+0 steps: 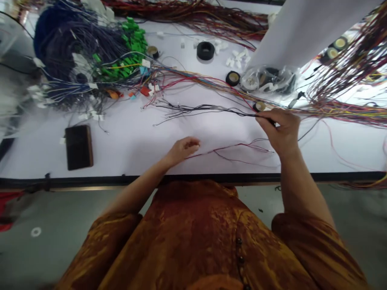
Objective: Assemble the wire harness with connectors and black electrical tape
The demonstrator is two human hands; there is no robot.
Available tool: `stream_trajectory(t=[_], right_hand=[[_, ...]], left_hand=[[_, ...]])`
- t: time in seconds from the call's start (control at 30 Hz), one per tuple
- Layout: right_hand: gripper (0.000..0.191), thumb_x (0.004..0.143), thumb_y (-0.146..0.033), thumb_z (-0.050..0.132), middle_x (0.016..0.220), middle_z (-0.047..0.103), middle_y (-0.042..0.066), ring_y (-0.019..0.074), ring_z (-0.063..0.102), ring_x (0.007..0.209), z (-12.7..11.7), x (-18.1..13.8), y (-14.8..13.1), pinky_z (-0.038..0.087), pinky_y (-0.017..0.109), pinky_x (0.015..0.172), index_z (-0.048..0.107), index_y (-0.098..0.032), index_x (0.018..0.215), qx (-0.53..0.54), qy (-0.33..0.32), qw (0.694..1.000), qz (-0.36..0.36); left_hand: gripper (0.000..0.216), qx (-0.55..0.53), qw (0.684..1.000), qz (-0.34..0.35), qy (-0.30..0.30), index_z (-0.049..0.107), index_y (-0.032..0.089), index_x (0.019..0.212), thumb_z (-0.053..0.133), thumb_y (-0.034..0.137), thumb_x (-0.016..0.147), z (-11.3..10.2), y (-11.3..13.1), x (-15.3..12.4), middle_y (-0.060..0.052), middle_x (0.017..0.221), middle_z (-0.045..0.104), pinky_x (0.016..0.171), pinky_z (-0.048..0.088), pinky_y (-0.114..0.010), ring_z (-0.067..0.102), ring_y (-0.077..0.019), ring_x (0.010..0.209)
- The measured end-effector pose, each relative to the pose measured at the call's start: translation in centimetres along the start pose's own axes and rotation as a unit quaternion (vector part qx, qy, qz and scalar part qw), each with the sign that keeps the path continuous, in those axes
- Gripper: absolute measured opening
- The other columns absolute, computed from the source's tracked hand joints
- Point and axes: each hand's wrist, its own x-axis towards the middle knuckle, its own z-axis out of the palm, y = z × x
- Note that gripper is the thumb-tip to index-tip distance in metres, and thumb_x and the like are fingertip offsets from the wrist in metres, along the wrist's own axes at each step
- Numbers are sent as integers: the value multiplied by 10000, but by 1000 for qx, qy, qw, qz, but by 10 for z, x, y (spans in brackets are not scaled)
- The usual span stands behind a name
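2 hands work at the near edge of the white table (136, 139): the left hand (184, 148) pinches the ends of thin red wires (223, 149), the right hand (279, 129) pinches a black wire bundle (196, 108) lying across it. A tug could, I judge, snag loose strands in the coloured harness (347, 109) beyond. No writing reads on the dark phone (79, 147) or farther tape roll (205, 51).

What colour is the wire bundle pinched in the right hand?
Black. The head view shows the wire bundle held by the right hand.
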Motion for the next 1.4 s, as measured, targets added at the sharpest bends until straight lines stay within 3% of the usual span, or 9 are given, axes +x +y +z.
stream_trajectory(t=[0.13, 0.3, 0.53, 0.67, 0.87, 1.0, 1.07, 1.23, 1.4], right_hand=[[195, 905, -391, 696, 804, 727, 25, 158, 634, 687, -2, -18, -14, 466, 297, 659, 795, -244, 986, 33, -141, 989, 38], [302, 871, -478, 702, 824, 745, 24, 159, 640, 708, -7, -47, 27, 449, 275, 664, 777, -199, 957, -2, -277, 949, 153], [213, 857, -363, 659, 858, 735, 95, 253, 656, 818, -50, -76, 104, 463, 357, 746, 754, -182, 919, -333, -256, 848, 323], [488, 846, -422, 702, 1188, 700, 151, 330, 636, 1134, -31, -72, 72, 453, 502, 1023, 651, -174, 1264, -259, -291, 902, 184], [871, 870, -583, 664, 1616, 379, 161, 367, 344, 1497, 13, -54, -4, 182, 616, 1237, 334, -212, 1585, -170, -193, 965, 60], [464, 965, -457, 582, 1185, 718, 129, 276, 666, 1097, 35, -51, -18, 489, 439, 996, 617, -182, 1337, -37, -243, 967, 66], [301, 1013, -383, 505, 921, 739, 86, 217, 684, 859, 46, -51, -19, 509, 355, 821, 718, -180, 1073, 15, -251, 964, 82], [305, 1000, -384, 551, 750, 659, 39, 162, 610, 724, 58, -54, -21, 449, 299, 703, 733, -191, 850, 83, -236, 965, 78], [379, 987, -485, 548, 666, 612, 10, 132, 576, 648, 57, -65, -18, 457, 276, 651, 712, -194, 806, 157, -159, 959, 177]], left_hand=[[304, -301, 951, -70, 29, 684, 220, 1047, 761, 407, 819, 3, 12, 35, -79, 1215, 706, 657, 504, -245, 673, -128, 827], [156, -362, 916, -41, 169, 688, 204, 908, 659, 353, 940, -7, 3, 57, -44, 995, 745, 602, 473, -204, 626, -80, 716], [135, -428, 871, 19, 242, 671, 189, 859, 683, 297, 939, -28, -8, 50, -8, 837, 745, 625, 512, -177, 669, -76, 685], [151, -452, 860, 7, 234, 679, 179, 837, 635, 241, 968, -21, -3, 49, -11, 809, 744, 632, 540, -183, 686, -85, 680], [205, -466, 849, 13, 247, 686, 170, 825, 578, 202, 996, -15, 10, 46, -10, 804, 750, 698, 577, -174, 702, -74, 701], [158, -477, 845, 27, 239, 682, 161, 846, 606, 205, 978, -19, 12, 40, -18, 824, 756, 736, 586, -181, 714, -78, 736], [70, -469, 858, 23, 208, 692, 159, 904, 645, 191, 944, -14, 13, 37, -36, 896, 770, 705, 584, -191, 726, -94, 759], [230, -394, 916, -70, 38, 709, 137, 995, 776, 91, 780, 28, 11, 35, -75, 1037, 778, 638, 550, -179, 735, -112, 777], [177, -340, 936, -82, 43, 690, 111, 832, 803, 245, 817, 63, 4, 43, -62, 847, 766, 576, 494, -170, 676, -72, 636]])
